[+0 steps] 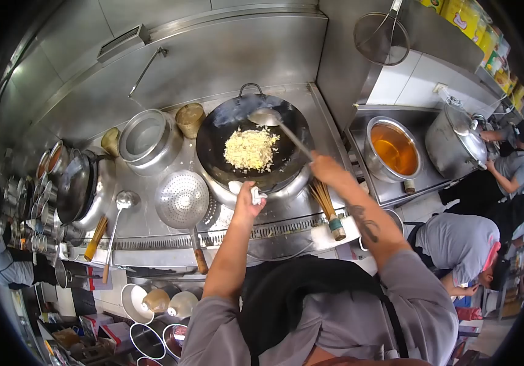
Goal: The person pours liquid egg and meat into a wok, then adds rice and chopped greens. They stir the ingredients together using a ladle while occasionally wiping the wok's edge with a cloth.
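Observation:
A large black wok point(213, 131) sits on the burner, its loop handle at the far side. Pale yellow food in small bits, like egg fried rice point(251, 149), is heaped in its middle. My right hand point(331, 169) is closed round the long handle of a ladle point(265, 117), whose bowl rests inside the wok beyond the food. At the near rim, my left hand point(249, 200) grips a folded white cloth point(257, 195) against the wok's edge. Whether the fingers also clasp a handle there is hidden.
Left of the wok are a perforated strainer point(181, 198), another ladle point(126, 200) and a metal pot point(146, 137). A bamboo brush point(324, 204) lies near my right forearm. Orange liquid fills a pot point(394, 148) at right. Other people point(463, 244) work at the right.

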Tool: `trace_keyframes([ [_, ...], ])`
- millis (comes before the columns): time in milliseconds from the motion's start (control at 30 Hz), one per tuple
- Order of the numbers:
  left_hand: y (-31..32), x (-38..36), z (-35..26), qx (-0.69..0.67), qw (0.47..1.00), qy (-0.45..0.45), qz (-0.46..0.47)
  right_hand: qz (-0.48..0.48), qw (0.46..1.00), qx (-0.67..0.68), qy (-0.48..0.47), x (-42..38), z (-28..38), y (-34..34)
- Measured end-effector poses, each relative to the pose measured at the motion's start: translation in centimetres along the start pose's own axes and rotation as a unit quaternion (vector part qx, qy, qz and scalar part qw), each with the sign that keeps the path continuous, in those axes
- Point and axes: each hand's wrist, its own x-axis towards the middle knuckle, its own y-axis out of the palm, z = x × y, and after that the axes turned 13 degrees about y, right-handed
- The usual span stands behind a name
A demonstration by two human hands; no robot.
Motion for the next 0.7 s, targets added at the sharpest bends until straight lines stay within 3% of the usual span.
trace_keyframes([
  [33, 0.2, -0.3, -0.3, -0.017, 1.000, -0.019, -0.005, 0.051, 0.993, 0.093, 0.042, 0.0, 1.8, 1.6],
  [100, -0.4, 0.9, -0.1, -0.023, 0.999, -0.029, -0.002, 0.162, 0.973, 0.162, 0.031, -0.9, 3.7, 3.8],
  [133, -0.8, 1.5, 0.2, -0.032, 0.999, -0.032, 0.020, 0.162, 0.973, 0.163, 0.031, -1.8, 3.1, 4.5],
  [200, -0.6, 1.2, 0.1, -0.038, 0.999, -0.036, 0.013, 0.075, 0.989, -0.004, -0.131, -3.7, 0.8, 4.7],
  [333, -1.1, 1.5, 0.4, -0.037, 0.998, -0.030, 0.033, 0.135, 0.982, -0.098, -0.082, -9.7, 0.8, -6.0],
  [367, -1.5, 0.7, 0.9, -0.039, 0.998, -0.031, 0.028, 0.141, 0.982, -0.099, -0.083, -9.1, 0.0, -5.7],
  [433, -0.6, -2.3, 2.1, -0.086, 0.996, 0.013, 0.007, 0.039, 0.976, -0.194, -0.094, -7.9, -2.0, -4.5],
  [567, 2.8, -14.1, 1.5, -0.064, 0.997, -0.050, -0.011, 0.013, 0.971, -0.190, -0.145, -9.8, -0.4, -6.2],
  [700, 2.8, -11.1, -0.8, -0.106, 0.994, -0.014, -0.029, 0.076, 0.975, -0.142, -0.155, -12.9, -0.4, -8.2],
])
